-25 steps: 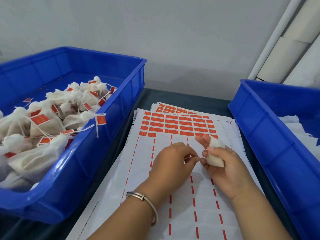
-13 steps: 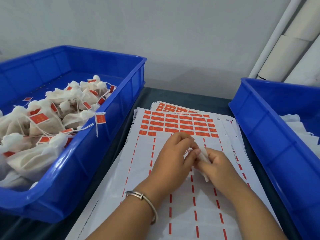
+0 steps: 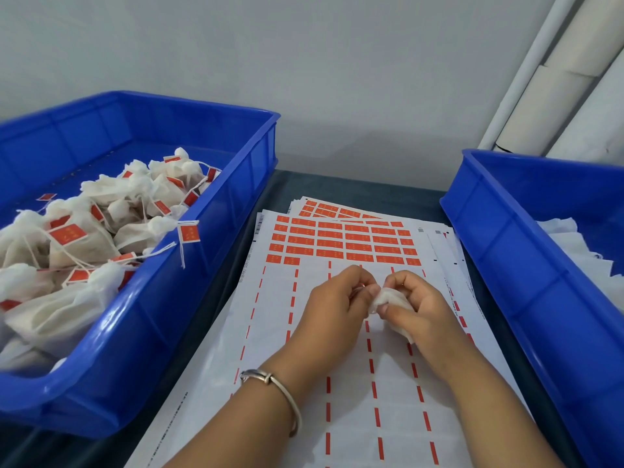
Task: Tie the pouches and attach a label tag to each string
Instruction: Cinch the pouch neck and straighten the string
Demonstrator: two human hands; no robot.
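A small white pouch is held over the label sheet. My right hand grips the pouch's body with curled fingers. My left hand pinches at the pouch's neck, fingertips together; the string itself is too thin to make out. Orange label tags fill the sheet's upper rows, while the lower rows are peeled bare. Finished pouches with orange tags are piled in the left blue bin.
A second blue bin at the right holds white untied pouches. More label sheets lie stacked beneath the top one. White rolls lean against the wall at the back right. The table is dark.
My two hands have come together and shifted slightly up the sheet. The pouch, earlier upright in my right hand, now lies between both hands with my left fingers at its neck.
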